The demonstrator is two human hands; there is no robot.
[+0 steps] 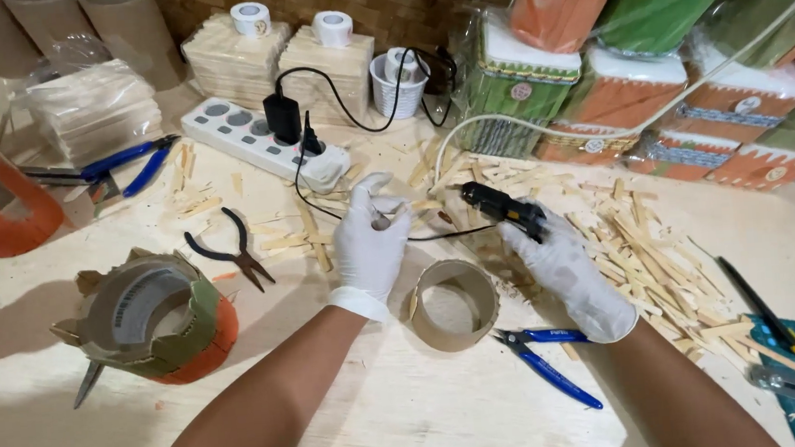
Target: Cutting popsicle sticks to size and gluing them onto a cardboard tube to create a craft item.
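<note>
Both my hands wear white gloves. My left hand [370, 240] pinches a short wooden stick [423, 205] near the middle of the table. My right hand [567, 272] grips a black glue gun [500, 208] whose nozzle points left at the stick's end. A brown cardboard ring [453, 304] stands on the table just below and between my hands, with one stick against its left side. The gun's black cord runs back to a white power strip [259, 140].
Loose wooden sticks [650, 251] litter the table to the right. Blue cutters [550, 363] lie beside the ring, black pliers [234, 250] at left. A stick-covered green and orange ring [155, 328] sits at left. Wrapped finished boxes [614, 93] stack behind. A box cutter [763, 308] lies at right.
</note>
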